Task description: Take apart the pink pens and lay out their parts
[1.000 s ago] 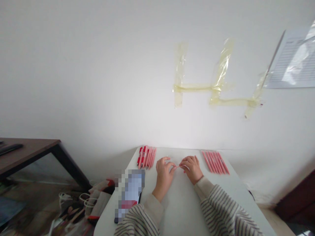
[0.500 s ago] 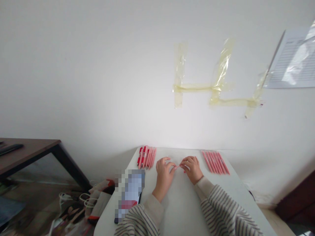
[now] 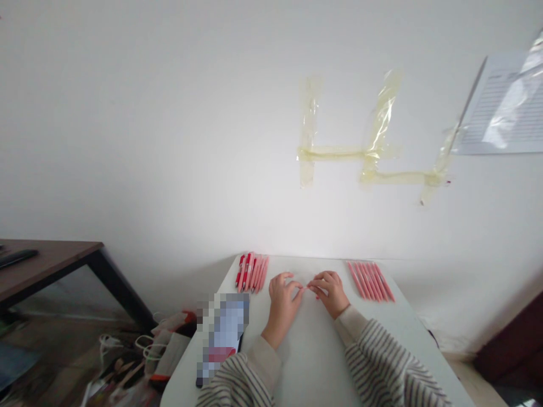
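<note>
Over the white table (image 3: pixel 314 362), my left hand (image 3: pixel 282 305) and my right hand (image 3: pixel 331 293) meet fingertip to fingertip. Thumb and forefinger of each are pinched on a small pink piece (image 3: pixel 305 288), thin and mostly covered by the fingers; its kind is too small to make out. Just under the right fingers a tiny red bit (image 3: pixel 317 297) shows. To the left of my hands lies a row of red and pink pens (image 3: pixel 254 273). On the right, several pink pens (image 3: pixel 370 281) lie side by side at a slant.
A phone-like device (image 3: pixel 224 330), blurred out, lies along the table's left edge. The white wall (image 3: pixel 212 141) with yellowish tape (image 3: pixel 339 152) rises behind. A brown desk (image 3: pixel 55 260) stands at left, with bags and cords (image 3: pixel 148 350) on the floor beneath.
Both hands stay pinched together in nearly the same place, the right fingertips slightly closer to the left. The whole view has shifted a little; the pens lie as before.
</note>
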`<state>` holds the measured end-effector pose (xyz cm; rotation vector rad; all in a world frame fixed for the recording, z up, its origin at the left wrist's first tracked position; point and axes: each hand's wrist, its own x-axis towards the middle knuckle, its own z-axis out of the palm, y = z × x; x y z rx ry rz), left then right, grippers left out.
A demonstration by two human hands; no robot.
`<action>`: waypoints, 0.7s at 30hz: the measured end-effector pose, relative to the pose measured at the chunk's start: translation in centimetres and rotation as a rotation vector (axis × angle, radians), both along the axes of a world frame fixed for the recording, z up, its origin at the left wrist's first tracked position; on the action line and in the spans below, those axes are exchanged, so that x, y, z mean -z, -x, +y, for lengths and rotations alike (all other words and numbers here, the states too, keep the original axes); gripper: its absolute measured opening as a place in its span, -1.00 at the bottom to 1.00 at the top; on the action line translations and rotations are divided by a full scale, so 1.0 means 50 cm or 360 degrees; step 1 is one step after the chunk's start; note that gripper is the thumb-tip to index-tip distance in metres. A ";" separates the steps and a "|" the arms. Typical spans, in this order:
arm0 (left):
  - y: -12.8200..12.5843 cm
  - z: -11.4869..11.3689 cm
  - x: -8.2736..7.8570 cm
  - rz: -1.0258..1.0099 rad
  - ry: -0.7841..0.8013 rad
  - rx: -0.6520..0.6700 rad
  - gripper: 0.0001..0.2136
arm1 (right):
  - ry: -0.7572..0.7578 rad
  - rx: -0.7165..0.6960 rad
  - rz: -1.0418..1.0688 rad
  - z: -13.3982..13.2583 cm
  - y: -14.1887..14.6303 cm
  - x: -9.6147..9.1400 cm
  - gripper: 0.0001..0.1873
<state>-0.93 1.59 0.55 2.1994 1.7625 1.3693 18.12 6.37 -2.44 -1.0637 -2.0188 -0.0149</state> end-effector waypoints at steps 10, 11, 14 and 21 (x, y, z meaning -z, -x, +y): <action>-0.004 -0.001 0.002 -0.0019 -0.0005 -0.0019 -0.91 | 0.0024 -0.0045 0.0005 -0.001 0.001 0.000 -0.77; -0.003 -0.001 0.001 -0.0018 -0.0008 -0.0025 -0.90 | 0.0035 -0.0052 0.0004 0.000 -0.001 -0.001 -0.75; -0.002 -0.001 0.000 -0.0007 -0.0008 -0.0040 -0.89 | 0.0049 0.0002 0.0011 0.004 -0.009 -0.003 -0.73; 0.001 -0.002 -0.001 -0.0025 0.0006 -0.0121 -0.90 | 0.0078 0.0168 -0.0070 0.007 -0.024 0.004 -0.50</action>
